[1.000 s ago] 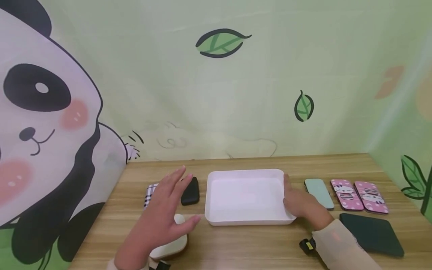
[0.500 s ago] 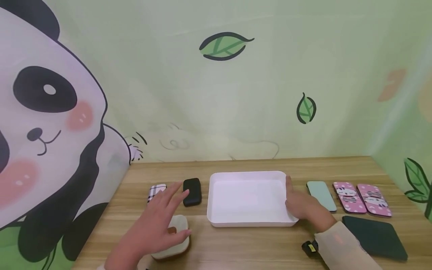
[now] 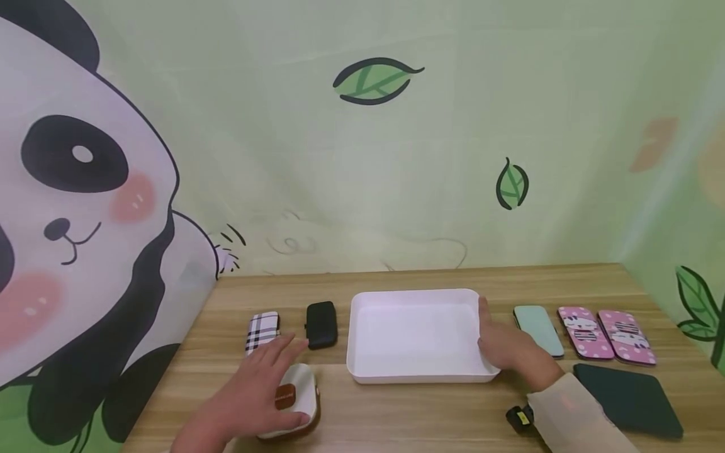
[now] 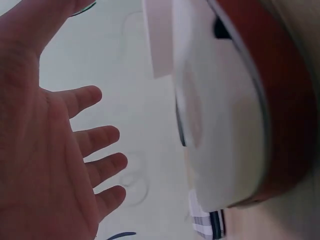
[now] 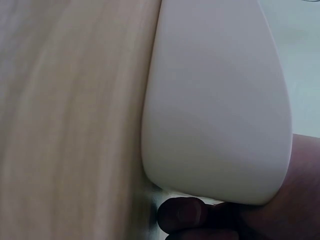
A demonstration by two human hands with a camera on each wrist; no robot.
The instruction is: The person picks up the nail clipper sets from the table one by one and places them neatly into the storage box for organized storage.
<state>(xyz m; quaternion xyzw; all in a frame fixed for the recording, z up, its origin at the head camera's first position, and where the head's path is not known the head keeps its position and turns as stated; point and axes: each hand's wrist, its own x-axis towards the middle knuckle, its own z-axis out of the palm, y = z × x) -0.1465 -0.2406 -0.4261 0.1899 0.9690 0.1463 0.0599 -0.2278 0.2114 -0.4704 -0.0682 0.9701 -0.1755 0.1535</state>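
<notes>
The white tray (image 3: 416, 336) sits flat on the worktop (image 3: 396, 418), with the right hand (image 3: 512, 347) at its right wall, gripping it; curled fingertips show on the wall's outer side in the right wrist view. The cream-and-brown rounded case (image 3: 306, 387) lies left of the tray, partly beneath the left hand (image 3: 246, 397), whose fingers are spread above it; whether the thumb touches it, I cannot tell. Beyond that hand lie a plaid case (image 3: 264, 328), partly covered by the fingers, and a black case (image 3: 321, 325). Right of the tray lie a mint case (image 3: 539, 331), two pink patterned cases (image 3: 585, 333) side by side, and, nearer the person, a dark green flat pouch (image 3: 627, 401).
</notes>
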